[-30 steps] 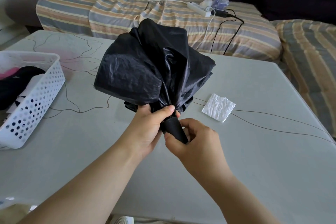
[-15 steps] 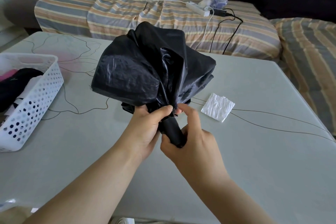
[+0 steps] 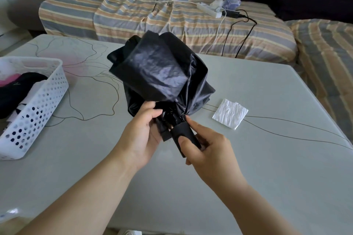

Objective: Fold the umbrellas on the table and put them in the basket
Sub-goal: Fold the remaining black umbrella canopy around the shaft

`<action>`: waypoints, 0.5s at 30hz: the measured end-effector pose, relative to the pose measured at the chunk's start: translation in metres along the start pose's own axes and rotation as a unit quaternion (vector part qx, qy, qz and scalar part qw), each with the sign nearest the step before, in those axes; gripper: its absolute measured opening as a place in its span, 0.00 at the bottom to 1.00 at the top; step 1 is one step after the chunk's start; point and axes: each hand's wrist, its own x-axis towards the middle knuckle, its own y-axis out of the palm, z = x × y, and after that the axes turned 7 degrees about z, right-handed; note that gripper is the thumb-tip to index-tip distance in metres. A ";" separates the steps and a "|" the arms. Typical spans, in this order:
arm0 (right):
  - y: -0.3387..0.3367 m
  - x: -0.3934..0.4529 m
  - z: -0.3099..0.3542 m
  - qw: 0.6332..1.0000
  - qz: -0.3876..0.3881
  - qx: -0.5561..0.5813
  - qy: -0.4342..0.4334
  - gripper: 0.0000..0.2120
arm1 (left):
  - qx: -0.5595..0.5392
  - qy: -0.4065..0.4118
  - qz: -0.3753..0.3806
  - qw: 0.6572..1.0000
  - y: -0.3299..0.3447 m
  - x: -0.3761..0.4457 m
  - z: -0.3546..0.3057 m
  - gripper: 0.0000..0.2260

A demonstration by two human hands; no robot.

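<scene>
The basket sits well left of your fingers. Your left hand now cups the umbrella canopy base more loosely; your right hand has re-clamped the handle, forefinger extended. Canopy gathered above the surface, strap unfastened.
</scene>
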 end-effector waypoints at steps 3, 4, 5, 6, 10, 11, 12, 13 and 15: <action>-0.004 0.000 0.001 0.998 0.015 0.051 0.020 0.21 | 0.051 0.003 0.023 0.998 -0.001 -0.001 0.000 0.15; -0.005 -0.001 0.001 0.998 0.020 0.063 0.019 0.21 | 0.062 0.003 0.030 0.998 0.000 -0.001 0.001 0.14; -0.006 -0.001 0.003 0.997 0.024 0.076 0.019 0.21 | 0.066 0.003 0.034 0.997 0.001 -0.001 0.001 0.13; -0.007 -0.002 0.003 0.996 0.027 0.088 0.019 0.20 | 0.067 0.003 0.034 0.997 0.002 -0.001 0.002 0.13; -0.008 -0.003 0.009 0.992 0.037 0.121 0.023 0.18 | 0.047 0.004 0.049 0.998 0.005 0.000 0.002 0.13; -0.008 -0.004 0.010 0.991 0.042 0.127 0.023 0.17 | 0.037 0.002 0.058 0.998 0.007 -0.001 0.002 0.13; -0.007 -0.005 0.011 0.990 0.049 0.130 0.021 0.17 | 0.025 -0.001 0.069 0.997 0.009 -0.001 0.002 0.12; -0.006 -0.005 0.012 0.990 0.056 0.130 0.019 0.17 | 0.013 -0.003 0.080 0.997 0.011 -0.002 0.002 0.12; -0.003 -0.005 0.010 0.990 0.065 0.123 0.014 0.17 | -0.006 -0.007 0.085 0.996 0.014 -0.003 0.001 0.11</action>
